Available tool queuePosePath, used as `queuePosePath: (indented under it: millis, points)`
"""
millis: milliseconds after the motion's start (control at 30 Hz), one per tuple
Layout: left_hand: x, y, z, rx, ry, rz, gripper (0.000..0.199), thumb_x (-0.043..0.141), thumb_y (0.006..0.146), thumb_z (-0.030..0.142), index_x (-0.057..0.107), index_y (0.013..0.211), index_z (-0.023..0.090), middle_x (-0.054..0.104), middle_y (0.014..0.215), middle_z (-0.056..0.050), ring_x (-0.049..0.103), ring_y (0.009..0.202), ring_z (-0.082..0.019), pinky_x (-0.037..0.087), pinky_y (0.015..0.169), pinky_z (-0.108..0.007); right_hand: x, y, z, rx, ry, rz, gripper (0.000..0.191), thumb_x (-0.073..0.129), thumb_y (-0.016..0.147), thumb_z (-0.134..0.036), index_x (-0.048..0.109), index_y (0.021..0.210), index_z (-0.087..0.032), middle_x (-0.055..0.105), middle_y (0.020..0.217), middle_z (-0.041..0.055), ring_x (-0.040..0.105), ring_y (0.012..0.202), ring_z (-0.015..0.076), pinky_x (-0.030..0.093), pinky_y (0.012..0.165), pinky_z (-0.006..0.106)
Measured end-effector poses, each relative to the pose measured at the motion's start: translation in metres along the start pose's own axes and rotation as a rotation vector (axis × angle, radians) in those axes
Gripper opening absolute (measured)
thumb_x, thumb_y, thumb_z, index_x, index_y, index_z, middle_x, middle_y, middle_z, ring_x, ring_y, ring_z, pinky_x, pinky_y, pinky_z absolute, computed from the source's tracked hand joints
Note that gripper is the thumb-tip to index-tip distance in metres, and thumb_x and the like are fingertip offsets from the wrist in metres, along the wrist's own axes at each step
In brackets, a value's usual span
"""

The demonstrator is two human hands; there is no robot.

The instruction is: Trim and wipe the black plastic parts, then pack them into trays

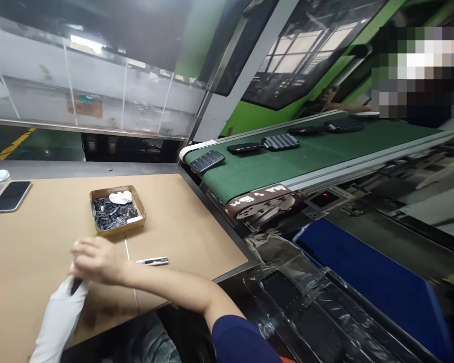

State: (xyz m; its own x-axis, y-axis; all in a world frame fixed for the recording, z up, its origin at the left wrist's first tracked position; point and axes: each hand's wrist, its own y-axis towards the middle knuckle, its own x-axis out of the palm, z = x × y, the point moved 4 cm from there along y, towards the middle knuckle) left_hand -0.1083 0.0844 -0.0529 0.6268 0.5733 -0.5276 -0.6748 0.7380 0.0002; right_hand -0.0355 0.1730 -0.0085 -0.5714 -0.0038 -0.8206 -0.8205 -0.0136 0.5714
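Brown board (200,237) covers the worktable across the left of the frame, and a green conveyor (245,174) carrying dark moulded parts (282,142) runs off toward the upper right. At lower left the 2 hands are together: the bare right hand (96,259) comes in from the right, fingers curled, over the top of the white-gloved left hand (66,295). A dark piece (76,286) shows where they meet, just below the right fingers and against the glove; its visible sliver slants from upper right to lower left, with the left hand nearer. Just above the right forearm lies a slim white-and-black tool (155,261), almost level across the frame, nearer the right arm than the left. An open box (117,232) of dark scraps sits above the hands. Most of the dark piece is hidden by fingers and glove, so its true length and which fingers grip it cannot be told. Blur softens both hands; the left forearm is cut off at the bottom edge.
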Motion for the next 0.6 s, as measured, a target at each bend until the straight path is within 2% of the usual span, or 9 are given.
queuePosePath:
  millis: [167, 267, 333, 400, 500, 600]
  points:
    - [0.003, -0.008, 0.01, -0.038, -0.05, -0.004, 0.012, 0.053, 0.071, 0.03, 0.061, 0.069, 0.022, 0.069, 0.065, -0.001, 0.066, 0.066, -0.021, 0.053, 0.063, -0.029, -0.008, -0.007, -0.004, -0.025, 0.077, 0.137, 0.027, 0.053, 0.089, -0.038, 0.058, 0.069, -0.021, 0.07, 0.104, 0.005, 0.059, 0.108, 0.0189, 0.049, 0.083, 0.03]
    - [0.008, -0.009, 0.009, -0.013, -0.112, -0.03, 0.015, 0.05, 0.075, 0.026, 0.062, 0.073, 0.018, 0.07, 0.072, -0.005, 0.065, 0.067, -0.02, 0.053, 0.067, -0.03, -0.011, -0.007, 0.001, 0.099, 0.192, 0.155, 0.019, 0.053, 0.089, -0.031, 0.06, 0.074, -0.02, 0.069, 0.106, 0.0103, 0.058, 0.11, 0.0223, 0.05, 0.084, 0.036]
    - [0.011, -0.01, 0.007, 0.004, -0.149, -0.036, 0.016, 0.048, 0.076, 0.023, 0.06, 0.069, 0.017, 0.069, 0.071, -0.007, 0.064, 0.066, -0.018, 0.053, 0.068, -0.03, -0.011, -0.005, 0.001, 0.138, 0.327, 0.129, 0.017, 0.055, 0.087, -0.031, 0.06, 0.074, -0.022, 0.069, 0.106, 0.0101, 0.058, 0.111, 0.023, 0.049, 0.086, 0.038]
    - [0.01, -0.013, 0.004, -0.006, -0.15, -0.009, 0.016, 0.047, 0.078, 0.023, 0.06, 0.072, 0.017, 0.069, 0.073, -0.007, 0.064, 0.068, -0.018, 0.052, 0.07, -0.031, -0.01, -0.002, 0.003, 0.266, 0.514, 0.13, 0.019, 0.058, 0.085, -0.035, 0.06, 0.07, -0.023, 0.07, 0.103, 0.0089, 0.06, 0.107, 0.0222, 0.05, 0.088, 0.039]
    - [0.006, -0.02, 0.0, -0.007, -0.153, 0.021, 0.018, 0.048, 0.082, 0.025, 0.063, 0.083, 0.017, 0.07, 0.077, -0.006, 0.065, 0.075, -0.019, 0.052, 0.076, -0.033, -0.007, 0.001, 0.008, 0.542, 0.734, 0.15, 0.024, 0.055, 0.086, -0.039, 0.059, 0.071, -0.021, 0.069, 0.101, 0.0102, 0.065, 0.096, 0.0204, 0.051, 0.087, 0.039]
    - [0.004, -0.029, -0.003, 0.03, -0.193, 0.007, 0.021, 0.047, 0.085, 0.029, 0.064, 0.085, 0.017, 0.069, 0.079, -0.006, 0.066, 0.083, -0.019, 0.052, 0.081, -0.032, -0.006, 0.003, 0.007, 0.614, 0.838, 0.136, 0.026, 0.056, 0.084, -0.043, 0.06, 0.071, -0.02, 0.069, 0.099, 0.0104, 0.065, 0.092, 0.0199, 0.052, 0.084, 0.038]
